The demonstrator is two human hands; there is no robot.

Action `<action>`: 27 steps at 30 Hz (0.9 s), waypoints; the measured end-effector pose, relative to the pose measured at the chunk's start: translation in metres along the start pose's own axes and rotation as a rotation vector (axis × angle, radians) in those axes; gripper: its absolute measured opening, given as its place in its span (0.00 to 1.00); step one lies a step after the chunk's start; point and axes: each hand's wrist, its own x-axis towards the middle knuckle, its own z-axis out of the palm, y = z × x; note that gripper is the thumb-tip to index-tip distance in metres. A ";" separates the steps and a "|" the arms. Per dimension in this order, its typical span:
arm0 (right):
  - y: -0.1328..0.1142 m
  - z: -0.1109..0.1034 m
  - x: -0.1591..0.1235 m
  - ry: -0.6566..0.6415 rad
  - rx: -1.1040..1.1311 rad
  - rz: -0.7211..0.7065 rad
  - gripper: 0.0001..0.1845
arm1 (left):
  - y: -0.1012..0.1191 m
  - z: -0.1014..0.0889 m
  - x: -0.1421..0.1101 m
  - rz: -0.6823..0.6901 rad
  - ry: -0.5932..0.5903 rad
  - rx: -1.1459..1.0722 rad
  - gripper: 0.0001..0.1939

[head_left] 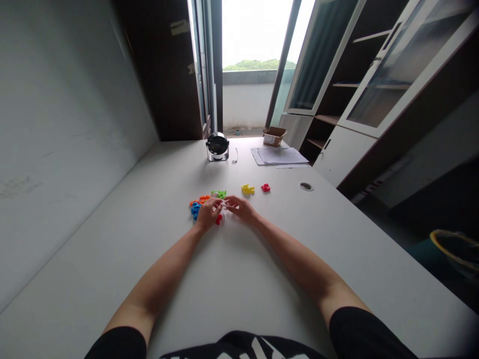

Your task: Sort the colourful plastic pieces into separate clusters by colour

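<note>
My left hand and my right hand meet over the white table, fingers closed on small white plastic pieces between them. Their exact shape is too small to make out. Blue pieces lie against the outer side of my left hand, with orange pieces just behind. A red piece shows partly beside my left fingers. Beyond my fingertips are light green pieces. Farther to the right lie a yellow piece cluster and another red piece.
At the back of the table stand a round black device on a bracket, a thin cord, paper sheets and an open cardboard box. A cable hole sits near the right edge. A wall borders the left.
</note>
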 end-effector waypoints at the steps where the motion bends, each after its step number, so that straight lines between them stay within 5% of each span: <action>1: -0.001 0.000 0.000 0.006 0.005 0.000 0.21 | 0.000 0.000 0.000 0.000 -0.005 -0.002 0.09; 7: -0.003 -0.001 -0.001 0.073 0.034 0.058 0.18 | -0.001 0.001 -0.001 0.028 -0.002 -0.061 0.07; 18: 0.001 -0.008 0.002 0.002 0.214 0.106 0.21 | 0.001 0.003 -0.003 -0.023 0.003 -0.065 0.07; 27: 0.002 -0.008 0.002 0.072 0.063 0.060 0.18 | -0.002 0.006 -0.001 -0.002 0.012 -0.132 0.13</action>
